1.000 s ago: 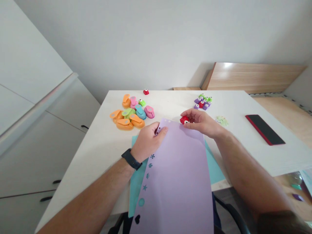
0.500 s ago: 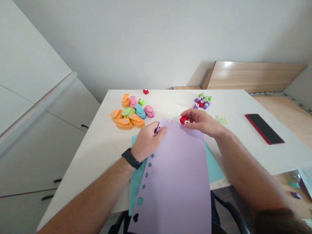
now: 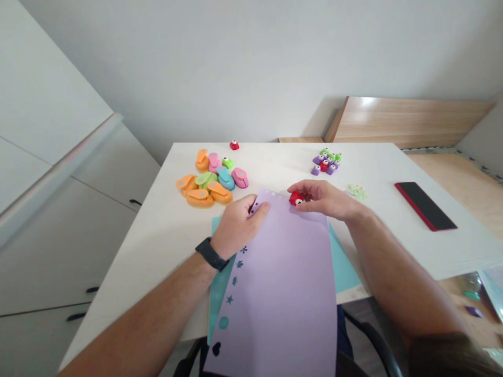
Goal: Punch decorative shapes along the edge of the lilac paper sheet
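A sheet of purple paper (image 3: 286, 283) slants up from near my body onto the table, shaped holes running down its left edge and small ones along its far edge. My left hand (image 3: 241, 220) is closed on its far left corner, thumb on top. At the far edge, my right hand (image 3: 318, 198) grips a small red craft punch (image 3: 296, 198) with a white button between thumb and fingers. The punch sits at the paper's edge; whether paper is inside its slot is hidden. Beneath lies a turquoise sheet (image 3: 343, 262).
Larger lever craft punches (image 3: 206, 180) in several colours lie at left. Behind them is another red punch (image 3: 234, 145). Several small punches (image 3: 327, 161) cluster at the back right, near a pile of paper cutouts (image 3: 357, 192). A black and red flat object (image 3: 425, 206) lies far right.
My right hand and the red punch have shifted very slightly left and down along the far edge. The purple sheet's near end has swung a little left. My left hand keeps its hold.
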{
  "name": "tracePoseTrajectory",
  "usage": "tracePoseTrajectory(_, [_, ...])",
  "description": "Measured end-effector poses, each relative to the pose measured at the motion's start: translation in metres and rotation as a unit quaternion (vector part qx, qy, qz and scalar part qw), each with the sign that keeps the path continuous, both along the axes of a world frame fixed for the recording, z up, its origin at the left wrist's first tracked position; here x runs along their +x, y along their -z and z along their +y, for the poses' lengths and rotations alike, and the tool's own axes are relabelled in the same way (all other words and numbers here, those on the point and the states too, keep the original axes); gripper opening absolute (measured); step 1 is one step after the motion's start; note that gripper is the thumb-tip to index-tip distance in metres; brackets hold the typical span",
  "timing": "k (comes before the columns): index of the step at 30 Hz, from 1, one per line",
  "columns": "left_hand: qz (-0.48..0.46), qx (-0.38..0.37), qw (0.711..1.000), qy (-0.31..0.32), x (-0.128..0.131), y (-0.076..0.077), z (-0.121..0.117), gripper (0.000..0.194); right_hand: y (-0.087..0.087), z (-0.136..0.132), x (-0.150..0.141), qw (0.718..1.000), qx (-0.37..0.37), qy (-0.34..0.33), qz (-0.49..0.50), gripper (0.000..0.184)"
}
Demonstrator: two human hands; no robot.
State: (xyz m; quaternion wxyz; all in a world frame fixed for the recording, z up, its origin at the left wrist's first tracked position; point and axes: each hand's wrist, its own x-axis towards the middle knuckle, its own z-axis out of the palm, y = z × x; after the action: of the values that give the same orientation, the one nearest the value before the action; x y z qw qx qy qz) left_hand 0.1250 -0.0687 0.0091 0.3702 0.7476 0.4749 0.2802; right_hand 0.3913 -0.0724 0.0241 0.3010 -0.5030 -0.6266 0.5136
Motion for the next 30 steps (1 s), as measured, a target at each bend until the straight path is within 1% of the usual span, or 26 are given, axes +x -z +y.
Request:
tracePoseTrajectory(4, [0.000, 0.003, 1.000, 0.005, 0.0002, 0.0006, -0.0005, 0.033, -0.0033, -0.0007, 0.0001, 0.999, 0.012, -0.030, -0.022, 0.049])
tracePoseTrajectory(8, [0.005, 0.006, 1.000, 0.006, 0.0003, -0.0003, -0.0006, 0.033, -0.0064, -0.0030, -0.0004, 0.998, 0.013, -0.056, -0.016, 0.044])
tracePoseTrajectory(13, [0.005, 0.005, 1.000, 0.005, 0.0004, -0.0012, -0.0006, 0.032, -0.0032, -0.0033, -0.0034, 0.999, -0.011, -0.044, 0.010, 0.048])
tracePoseTrajectory(17, [0.006, 0.016, 1.000, 0.006, 0.0007, -0.0016, -0.0010, 0.033, -0.0030, -0.0021, -0.0046, 0.998, -0.019, -0.056, 0.006, 0.040])
tracePoseTrajectory(22, [0.003, 0.014, 1.000, 0.003, 0.0008, -0.0023, -0.0017, 0.033, -0.0062, -0.0029, -0.0043, 0.997, -0.026, -0.067, 0.030, 0.037])
tracePoseTrajectory(30, [0.000, 0.006, 1.000, 0.006, 0.0011, -0.0038, -0.0023, 0.031, -0.0041, -0.0034, -0.0054, 0.998, -0.041, -0.042, 0.034, 0.040])
